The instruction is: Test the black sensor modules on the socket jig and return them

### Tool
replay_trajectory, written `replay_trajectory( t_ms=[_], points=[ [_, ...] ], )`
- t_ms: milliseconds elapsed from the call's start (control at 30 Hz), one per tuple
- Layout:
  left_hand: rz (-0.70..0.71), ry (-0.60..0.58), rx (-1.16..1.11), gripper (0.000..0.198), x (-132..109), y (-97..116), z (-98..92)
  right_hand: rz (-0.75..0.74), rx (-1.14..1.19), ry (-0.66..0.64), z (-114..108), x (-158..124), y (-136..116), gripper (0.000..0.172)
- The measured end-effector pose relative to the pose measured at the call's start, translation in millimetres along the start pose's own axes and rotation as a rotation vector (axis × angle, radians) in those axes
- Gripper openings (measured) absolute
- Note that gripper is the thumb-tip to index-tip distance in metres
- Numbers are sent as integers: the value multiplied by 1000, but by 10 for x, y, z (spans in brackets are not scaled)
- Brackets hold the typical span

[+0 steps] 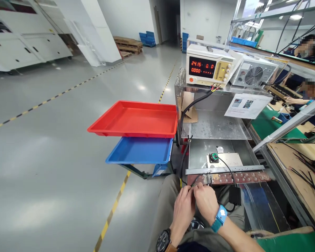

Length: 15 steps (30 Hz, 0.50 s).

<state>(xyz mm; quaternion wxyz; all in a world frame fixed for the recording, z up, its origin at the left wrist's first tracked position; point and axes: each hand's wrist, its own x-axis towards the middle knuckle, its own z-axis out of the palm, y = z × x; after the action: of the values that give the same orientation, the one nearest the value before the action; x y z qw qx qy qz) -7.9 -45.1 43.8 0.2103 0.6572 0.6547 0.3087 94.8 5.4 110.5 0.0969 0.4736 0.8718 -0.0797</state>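
My left hand [184,203] and my right hand [206,201] meet fingertip to fingertip over my lap, just before the brown strip [241,177] at the bench's front edge. Both are closed, pinching a thin black cable [195,180]; the backs of the hands mostly hide the gripped part. Right of my right hand hangs a small black box [235,195] on a cord. Behind the strip, a metal plate [229,160] carries a round green-ringed connector [214,157], from which a black cord leads toward the box.
On the upper shelf stands a power supply [208,66] with lit red digits, beside a second unit with a fan [254,75]. A red tray [139,120] sits above a blue tray [141,150] at left. Co-workers sit at the right; loose wires lie on a cardboard-topped bench [286,164].
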Motion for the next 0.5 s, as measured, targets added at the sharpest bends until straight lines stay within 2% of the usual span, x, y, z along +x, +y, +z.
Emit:
replay_trajectory(
  t_ms=[167, 333, 500],
  points=[
    [2, -48, 107, 27, 62, 30, -53, 31, 2, 3, 20, 23, -31, 20],
    [-16, -79, 204, 27, 114, 80, -66, 24, 28, 80, 70, 26, -41, 20],
    [-10, -68, 232, 27, 120, 65, -42, 18, 54, 104, 113, -4, -8, 20]
  ],
)
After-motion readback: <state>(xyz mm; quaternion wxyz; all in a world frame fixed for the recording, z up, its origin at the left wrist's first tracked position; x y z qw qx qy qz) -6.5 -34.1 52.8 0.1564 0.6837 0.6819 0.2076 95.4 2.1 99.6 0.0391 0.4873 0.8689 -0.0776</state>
